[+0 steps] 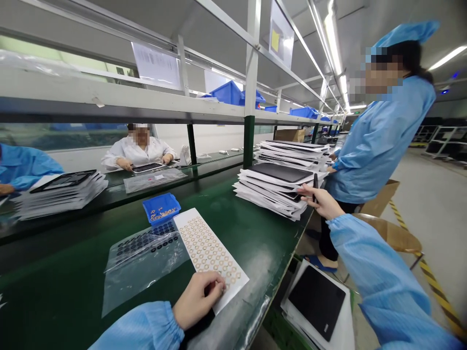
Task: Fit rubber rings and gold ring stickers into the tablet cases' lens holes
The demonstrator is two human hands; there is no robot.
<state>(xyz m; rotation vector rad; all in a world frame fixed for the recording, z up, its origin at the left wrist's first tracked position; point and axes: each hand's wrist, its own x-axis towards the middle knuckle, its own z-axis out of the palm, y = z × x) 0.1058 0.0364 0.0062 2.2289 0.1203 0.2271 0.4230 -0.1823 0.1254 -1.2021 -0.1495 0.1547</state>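
1. On the green bench (222, 201), the ring sheet (208, 250) is lying flat; my left hand (200, 297) is resting curled over its near end, and from afar I cannot tell whether it is pinching anything.
2. My right hand (326, 203) is gripping a black pen-like tool (315, 181), fingertips at the stack (268, 197).
3. Light pressure, I am judging, is suiting the thin sheet; loose tool-handling is risking scratched panels.
4. A clear bag (146, 274) and blue tray (148, 214) are crowding the sheet; a co-worker (383, 141) is standing beyond the stack, limiting reach.

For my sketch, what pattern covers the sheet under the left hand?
Rows of tan rings cover the white sheet: see head view.
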